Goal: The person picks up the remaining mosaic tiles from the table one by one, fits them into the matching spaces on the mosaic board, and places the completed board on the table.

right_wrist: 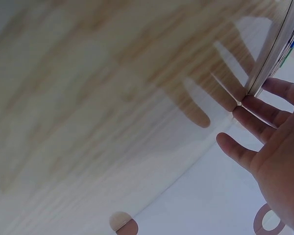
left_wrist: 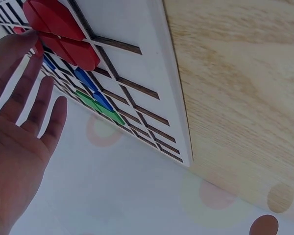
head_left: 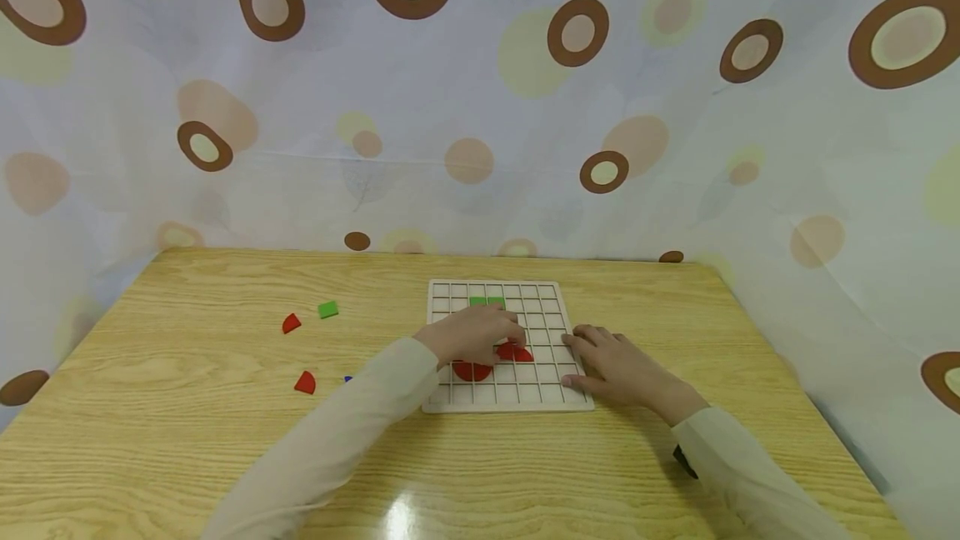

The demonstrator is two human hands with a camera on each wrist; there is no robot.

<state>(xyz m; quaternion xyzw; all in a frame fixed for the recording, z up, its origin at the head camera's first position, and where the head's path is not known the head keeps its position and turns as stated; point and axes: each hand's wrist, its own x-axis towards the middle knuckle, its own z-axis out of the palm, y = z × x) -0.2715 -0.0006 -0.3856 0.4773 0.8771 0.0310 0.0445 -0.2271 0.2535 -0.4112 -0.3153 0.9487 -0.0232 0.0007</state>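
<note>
A white grid board [head_left: 510,409] lies on the table, with flat coloured pieces in its cells. My left hand [head_left: 476,333] is over the middle of the board, its thumb and index finger pinching a red quarter-circle piece [left_wrist: 39,47] at the grid. Beside it, four-lobed red pieces [left_wrist: 63,29] form a rounded shape. Blue pieces [left_wrist: 85,78] and green pieces [head_left: 487,301] sit farther up the board, the blue ones hidden by the hand in the head view. My right hand [head_left: 626,369] rests with spread fingers against the board's right edge.
Left of the board lie two loose red quarter-circle pieces [head_left: 291,322], a green square piece [head_left: 327,309] and a blue piece [head_left: 348,378] partly covered by the left sleeve. A patterned curtain [head_left: 480,207] hangs behind the wooden table [head_left: 225,407].
</note>
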